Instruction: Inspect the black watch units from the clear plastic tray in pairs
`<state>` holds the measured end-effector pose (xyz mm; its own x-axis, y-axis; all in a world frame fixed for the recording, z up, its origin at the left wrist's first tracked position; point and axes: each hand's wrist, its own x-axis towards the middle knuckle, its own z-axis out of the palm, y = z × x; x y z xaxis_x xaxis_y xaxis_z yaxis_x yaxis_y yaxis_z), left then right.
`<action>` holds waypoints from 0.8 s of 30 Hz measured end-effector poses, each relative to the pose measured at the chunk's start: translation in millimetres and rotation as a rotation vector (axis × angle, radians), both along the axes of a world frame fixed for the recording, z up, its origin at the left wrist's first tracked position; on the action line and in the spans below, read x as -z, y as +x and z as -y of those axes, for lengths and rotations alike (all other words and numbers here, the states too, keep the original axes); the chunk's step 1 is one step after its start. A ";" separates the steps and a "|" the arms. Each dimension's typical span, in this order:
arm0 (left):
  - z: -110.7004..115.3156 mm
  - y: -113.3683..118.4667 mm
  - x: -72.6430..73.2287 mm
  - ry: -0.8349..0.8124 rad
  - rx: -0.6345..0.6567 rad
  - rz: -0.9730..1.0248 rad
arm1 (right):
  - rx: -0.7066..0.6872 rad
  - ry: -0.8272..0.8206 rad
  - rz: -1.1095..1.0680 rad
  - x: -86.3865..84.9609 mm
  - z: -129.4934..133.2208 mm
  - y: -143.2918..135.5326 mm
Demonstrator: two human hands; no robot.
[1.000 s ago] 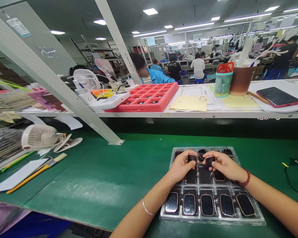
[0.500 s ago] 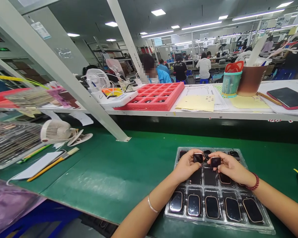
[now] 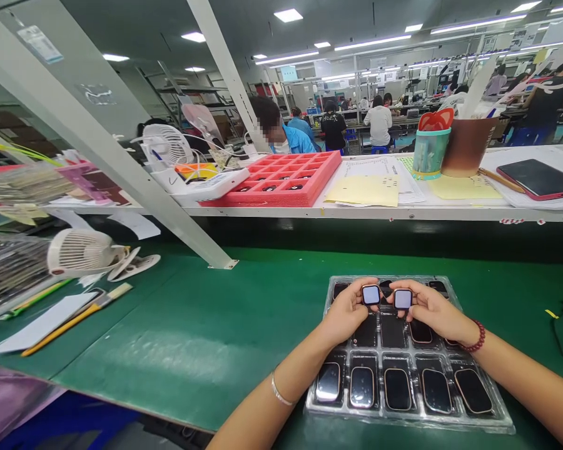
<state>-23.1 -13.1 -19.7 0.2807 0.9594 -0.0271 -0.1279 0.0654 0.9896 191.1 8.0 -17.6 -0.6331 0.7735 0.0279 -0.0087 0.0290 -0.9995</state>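
Above the back half of a clear plastic tray, my left hand grips a strapless smartwatch by its edges. My right hand pinches a second smartwatch just beside it. Both screens glow pale white and face me. Under my hands, two compartments in the tray's middle row hold no watch. A dark-screened watch lies in the front row, with others like it on both sides. My hands partly cover the back row.
A red foam tray with compartments stands on the shelf, beside papers, a teal cup and a phone. At left on the green bench lie a clip fan and a brush. A slanted post meets the bench. Several people work beyond.
The screens of both held smartwatches have turned from dark to lit white. My hands stay nearly in place over the tray; the whole view has shifted slightly.
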 end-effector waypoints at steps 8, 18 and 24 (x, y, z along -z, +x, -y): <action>0.6 0.7 -1.1 0.029 -0.007 -0.030 | -0.015 0.027 0.031 -4.0 1.4 -1.6; 1.2 1.1 -1.3 0.056 0.002 -0.026 | 0.010 0.021 0.078 2.0 2.0 -0.6; 2.2 1.0 -3.3 0.041 -0.022 -0.052 | 0.005 0.036 0.110 0.9 3.0 -1.1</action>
<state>-22.1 -15.3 -16.4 0.2584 0.9660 -0.0019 -0.0769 0.0225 0.9968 189.9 5.0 -18.4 -0.6297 0.7767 -0.0142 0.1016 0.0642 -0.9928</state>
